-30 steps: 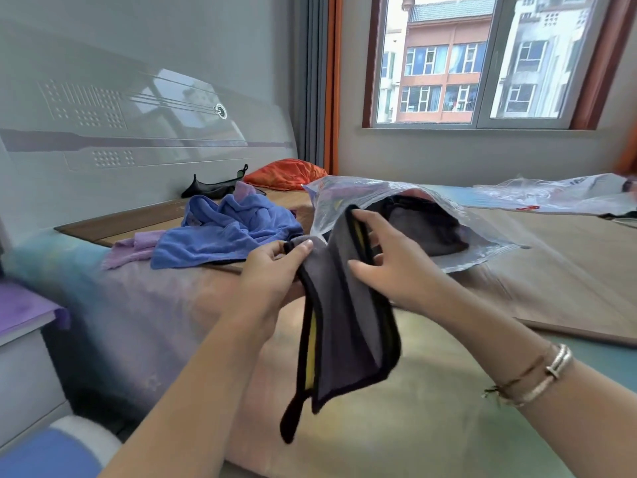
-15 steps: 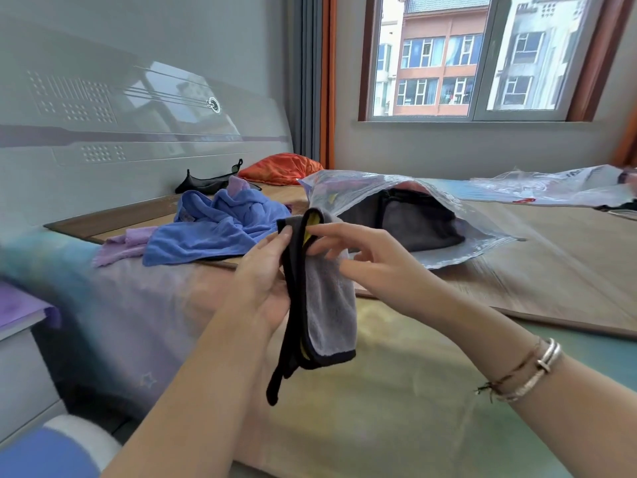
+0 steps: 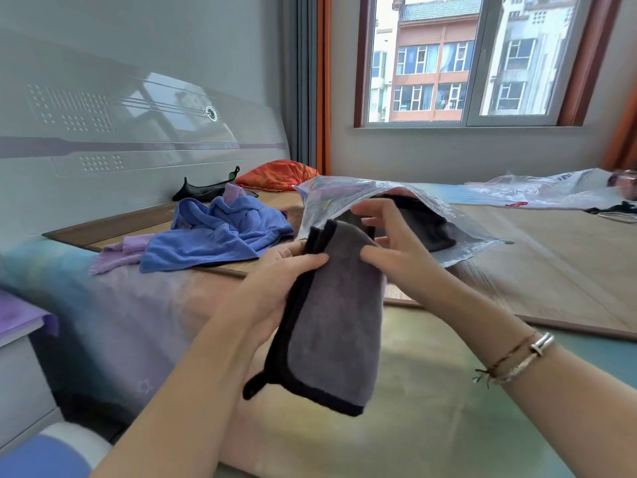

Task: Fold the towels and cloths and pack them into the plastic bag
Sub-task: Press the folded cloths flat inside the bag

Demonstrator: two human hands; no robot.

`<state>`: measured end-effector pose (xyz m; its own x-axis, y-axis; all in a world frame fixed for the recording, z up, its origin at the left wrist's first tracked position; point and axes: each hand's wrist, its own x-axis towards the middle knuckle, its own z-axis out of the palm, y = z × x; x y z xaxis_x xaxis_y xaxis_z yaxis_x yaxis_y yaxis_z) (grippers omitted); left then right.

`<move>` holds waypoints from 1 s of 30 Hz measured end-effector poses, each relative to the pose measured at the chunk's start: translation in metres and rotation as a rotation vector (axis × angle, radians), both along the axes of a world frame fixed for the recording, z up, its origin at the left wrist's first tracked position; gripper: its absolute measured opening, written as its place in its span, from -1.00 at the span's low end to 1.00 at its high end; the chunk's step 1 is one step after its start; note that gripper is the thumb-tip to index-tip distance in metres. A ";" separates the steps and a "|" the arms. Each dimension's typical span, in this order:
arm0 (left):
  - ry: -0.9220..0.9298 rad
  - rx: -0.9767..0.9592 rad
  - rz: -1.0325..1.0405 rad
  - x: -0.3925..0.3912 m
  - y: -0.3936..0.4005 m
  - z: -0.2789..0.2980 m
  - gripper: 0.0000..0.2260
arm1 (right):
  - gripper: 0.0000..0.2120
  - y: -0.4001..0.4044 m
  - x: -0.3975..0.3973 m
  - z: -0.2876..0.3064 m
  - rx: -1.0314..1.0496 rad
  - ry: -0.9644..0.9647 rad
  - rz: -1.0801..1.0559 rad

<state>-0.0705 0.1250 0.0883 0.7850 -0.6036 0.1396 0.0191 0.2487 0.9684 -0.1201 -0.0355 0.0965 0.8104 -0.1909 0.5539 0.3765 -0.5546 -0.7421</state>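
Both hands held a folded grey cloth (image 3: pixel 339 315) upright above the bed (image 3: pixel 431 408): the left hand (image 3: pixel 275 281) gripped its black-edged left side, the right hand (image 3: pixel 393 250) pinched its top. Just beyond lay the bag (image 3: pixel 475 236), holding dark cloths; blue towels (image 3: pixel 220 236) lay left.

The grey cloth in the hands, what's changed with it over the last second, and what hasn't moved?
The grey cloth has been folded over: a second ago it hung open showing its yellow side, now only grey shows, black edges together. The left hand still grips the edges; the right hand has shifted to pinch the top fold. Unmoved: the plastic bag with dark cloth inside, the blue towel and the purple cloth.
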 end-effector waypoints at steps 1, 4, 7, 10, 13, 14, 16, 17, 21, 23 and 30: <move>-0.033 0.042 -0.026 0.000 0.000 0.000 -0.81 | -0.54 -0.005 -0.004 0.002 -0.038 0.101 0.025; -0.190 0.193 0.030 0.002 -0.005 -0.002 -0.84 | -0.63 -0.017 -0.015 0.004 -0.074 0.325 0.176; -0.378 0.438 0.049 0.005 -0.009 -0.001 -0.81 | -0.68 -0.031 -0.016 0.004 -0.134 0.309 0.057; -0.362 0.657 -0.104 0.007 -0.011 0.000 -0.79 | -0.84 -0.055 -0.006 0.007 -0.056 0.187 -0.204; -0.239 0.611 0.005 0.022 -0.027 0.000 -0.83 | -0.81 -0.088 0.014 0.003 0.101 0.247 -0.360; -0.172 0.552 0.070 0.030 -0.034 0.001 -0.81 | -0.80 -0.098 0.023 0.001 0.137 0.290 -0.388; -0.035 0.441 0.133 0.047 -0.054 0.004 -0.75 | -0.80 -0.117 0.044 -0.005 0.180 0.362 -0.437; 0.042 0.385 0.141 0.055 -0.066 0.005 -0.70 | -0.80 -0.127 0.056 -0.006 0.190 0.387 -0.467; 0.221 0.167 0.251 0.098 -0.118 0.002 -0.56 | -0.78 -0.161 0.105 -0.009 0.263 0.428 -0.572; 0.079 0.232 0.382 0.122 -0.142 -0.002 -0.56 | -0.76 -0.173 0.130 -0.011 0.270 0.437 -0.601; -0.759 0.592 0.537 0.153 -0.173 -0.031 -0.36 | -0.73 -0.184 0.197 -0.028 0.210 0.338 -0.595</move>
